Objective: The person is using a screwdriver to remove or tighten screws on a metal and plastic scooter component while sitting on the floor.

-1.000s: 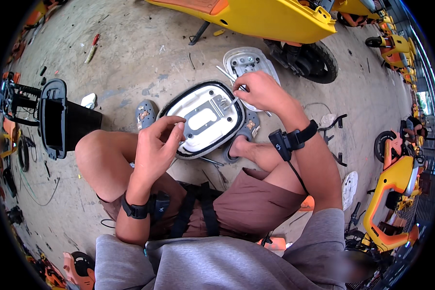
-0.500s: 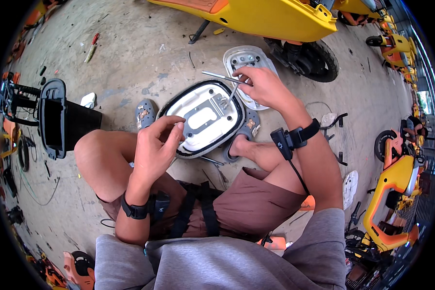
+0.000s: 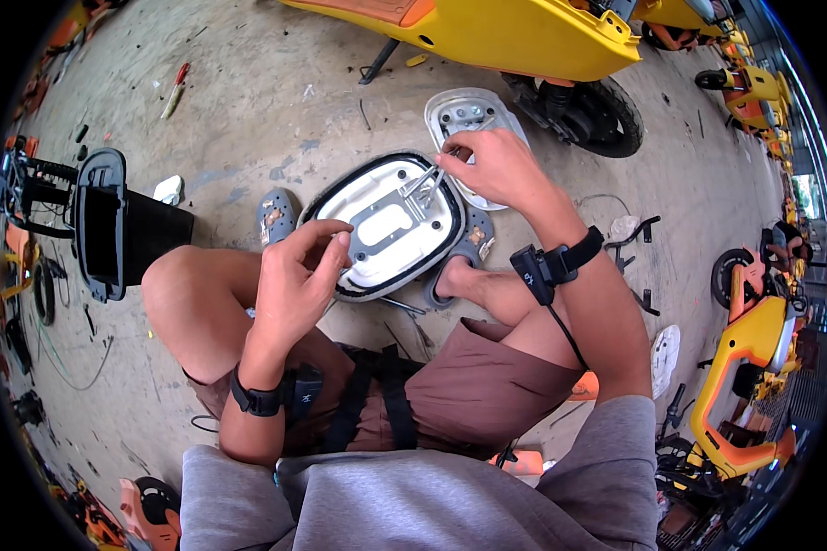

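An oval white shell (image 3: 413,253) with a black rubber edge lies inside up between my feet. A grey metal bracket (image 3: 390,219) is set in its middle. My right hand (image 3: 494,167) is above the shell's far right end, its fingers pinched on a thin metal rod (image 3: 435,172) that slants down toward the bracket. The rod's tip is hard to tell from the bracket's metal parts. At the shell's left rim is my left hand (image 3: 296,275), fingers bent and thumb apart from them, with no held thing visible.
Beyond the shell lies a second white cover (image 3: 464,103) with metal parts on it. A yellow scooter body (image 3: 524,41) stands at the far side. A black bin-shaped part (image 3: 147,225) lies left, and a red-handled tool (image 3: 176,83) on the floor.
The metal rod has swung from lying nearly level to pointing down at the bracket. My right hand has shifted slightly; the left hand has stayed in place.
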